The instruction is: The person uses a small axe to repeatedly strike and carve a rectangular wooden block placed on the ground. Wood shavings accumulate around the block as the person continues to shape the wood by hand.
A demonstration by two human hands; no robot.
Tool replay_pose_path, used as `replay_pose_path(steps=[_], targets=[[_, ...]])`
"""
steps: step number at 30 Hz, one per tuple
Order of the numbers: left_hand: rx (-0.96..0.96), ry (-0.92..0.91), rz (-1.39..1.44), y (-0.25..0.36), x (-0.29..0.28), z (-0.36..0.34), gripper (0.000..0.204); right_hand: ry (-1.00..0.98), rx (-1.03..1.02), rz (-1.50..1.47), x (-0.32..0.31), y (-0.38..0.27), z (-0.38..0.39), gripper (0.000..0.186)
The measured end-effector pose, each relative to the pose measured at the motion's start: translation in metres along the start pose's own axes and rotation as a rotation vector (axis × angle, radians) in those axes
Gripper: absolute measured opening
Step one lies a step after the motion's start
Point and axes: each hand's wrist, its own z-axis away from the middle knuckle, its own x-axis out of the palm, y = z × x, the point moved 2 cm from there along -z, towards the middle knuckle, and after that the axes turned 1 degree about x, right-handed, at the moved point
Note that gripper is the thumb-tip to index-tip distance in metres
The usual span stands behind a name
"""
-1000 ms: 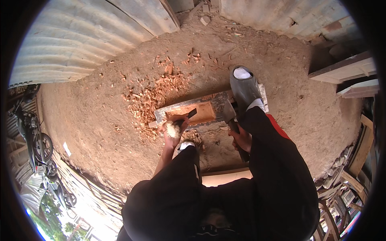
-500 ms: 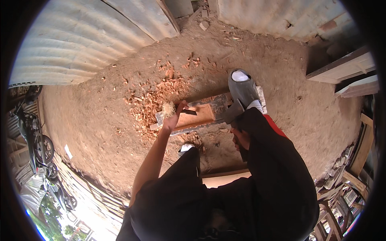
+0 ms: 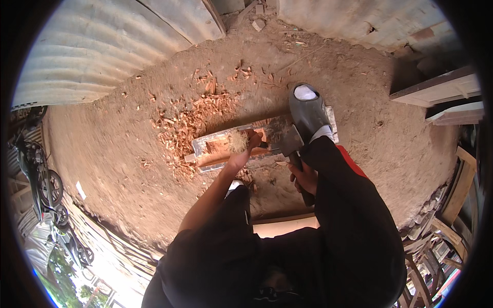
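A chisel [image 3: 263,145] is gripped in the left hand [image 3: 250,143], the fingers being closed around it; its short blade is dark, and a pale, bristly mass of frayed fibres, apparently the butt of its handle, is seen beside the fist. By the right hand [image 3: 306,177] a hatchet-like tool [image 3: 292,140] is held, its flat, angular head of grey metal set on a straight, dark handle that is enclosed by the fingers. The chisel is held over a long wooden block [image 3: 275,132], laid on the ground [image 3: 370,154] in front of the person; whether the wood is touched by the blade's tip cannot be told. The block's outer faces are dark and weathered, with whitish, flaking edges, while a long, roughly rectangular hollow [image 3: 221,146] of raw, orange-red wood has been cut into it, partly covered from view by the left hand. The block's right end is overlapped by a smooth grey clog [image 3: 308,113], by which a foot in a white sock [image 3: 305,92] is contained. Thin, curled and splintered shavings [image 3: 187,123] of the same reddish colour are heaped beyond the block's left end and scattered over the dry, brown earth. The yard is bordered by ridged sheets [image 3: 102,51] of dull metal.
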Motion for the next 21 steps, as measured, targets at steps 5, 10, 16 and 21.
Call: replay_pose_path(steps=[5, 10, 16, 21], targets=[[-0.594, 0.159, 1.956, -0.034, -0.032, -0.016, 0.025, 0.096, 0.021, -0.129, 0.007, 0.026, -0.015, 0.024], [-0.915, 0.339, 2.493, -0.059, -0.073, -0.011, 0.037, -0.103, 0.113, -0.228, 0.003, 0.0, -0.004, 0.027], [-0.801, 0.566, 2.433, -0.062, -0.076, -0.01, 0.029, -0.071, 0.106, -0.12, 0.001, -0.011, -0.002, 0.027], [-0.497, 0.662, 2.514, -0.054, -0.074, -0.009, 0.018, -0.066, 0.032, 0.037, 0.007, -0.017, -0.001, 0.031]])
